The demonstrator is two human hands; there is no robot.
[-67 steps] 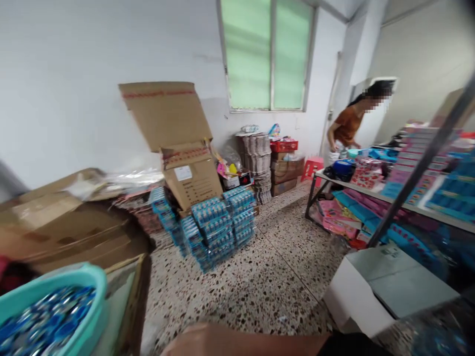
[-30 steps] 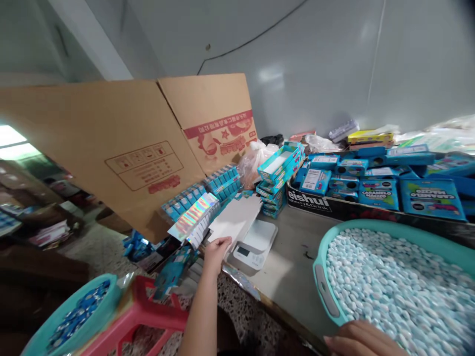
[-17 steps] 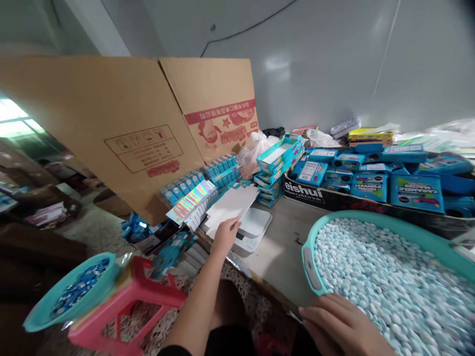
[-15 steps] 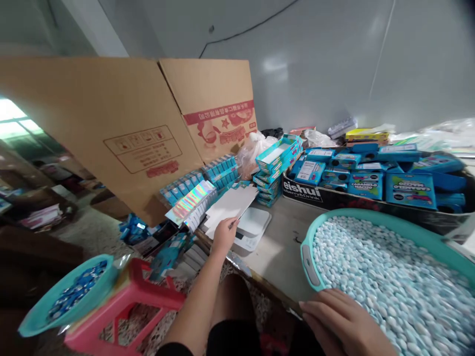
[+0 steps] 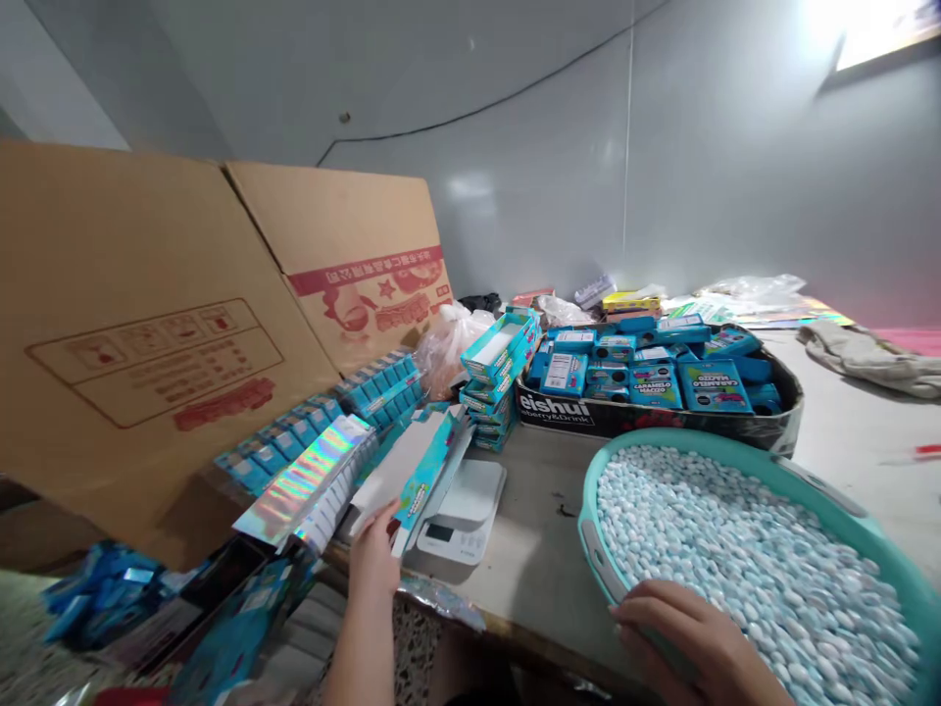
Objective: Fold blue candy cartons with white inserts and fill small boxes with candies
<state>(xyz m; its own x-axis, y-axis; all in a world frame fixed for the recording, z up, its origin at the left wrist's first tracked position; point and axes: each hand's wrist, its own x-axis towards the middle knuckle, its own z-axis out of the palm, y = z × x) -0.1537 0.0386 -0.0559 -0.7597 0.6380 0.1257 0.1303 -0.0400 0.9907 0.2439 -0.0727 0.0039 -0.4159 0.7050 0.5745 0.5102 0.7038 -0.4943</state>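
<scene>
- Your left hand (image 5: pixel 373 554) reaches forward, forearm rising from the bottom edge, its grip closed on the near end of a card blank (image 5: pixel 427 469).
- That blank lies aslant along the counter (image 5: pixel 533 505) edge, just left of the scale (image 5: pixel 470 498).
- Your right hand (image 5: pixel 695 632) is palm down with bent fingers at the near left rim of the tub (image 5: pixel 691 439); you cannot tell from here whether its grip holds that rim.
- Count one tub, one scale, one black box (image 5: pixel 559 409) and one stack of open trays (image 5: pixel 500 355); the blue boxes (image 5: pixel 654 384) are too jumbled to number.
- The tub is oval turquoise plastic with grey handles, filled with small, rounded pale blue and white pieces (image 5: pixel 735 549).
- Your blank is thin card, white on one face, printed blue along a panel.
- Left of it lies a shiny, rainbow-sheened strip (image 5: pixel 313 476); behind that stands brown corrugated cardboard (image 5: pixel 183 284).
</scene>
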